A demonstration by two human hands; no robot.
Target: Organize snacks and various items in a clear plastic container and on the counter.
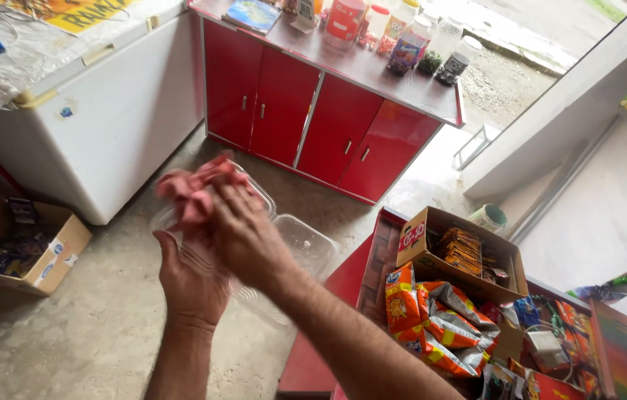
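Both forearms rise from the bottom edge toward the middle of the view. At their ends, the left hand (191,278) cups from below around a clear plastic container (302,248), fingers curled up against its underside and near wall. The right hand (243,233) presses a pink cloth (193,189) against the top and inside of it, fingers closed on the bunched fabric. The container is tilted and held in mid-air above the concrete floor (91,333), well apart from any surface; what looks like a hinged lid or second half hangs out to the right, though the motion blur makes it hard to be sure.

The main hazard, as I judge it, is the grip. Only one hand bears the thin, slick plastic while the other pushes on it, so a hard rub could twist it free and drop it onto the concrete. Pressing too firmly might also crack or buckle the thin wall. The loose half swings near the red display shelf (362,267), where orange snack packets (432,318) and an open cardboard box (462,252) of small packs sit near the edge; a wide sweep of the elbow could knock them off. Behind stand a red cabinet (313,118) with jars (410,37) and a white chest freezer (106,111), both well clear.
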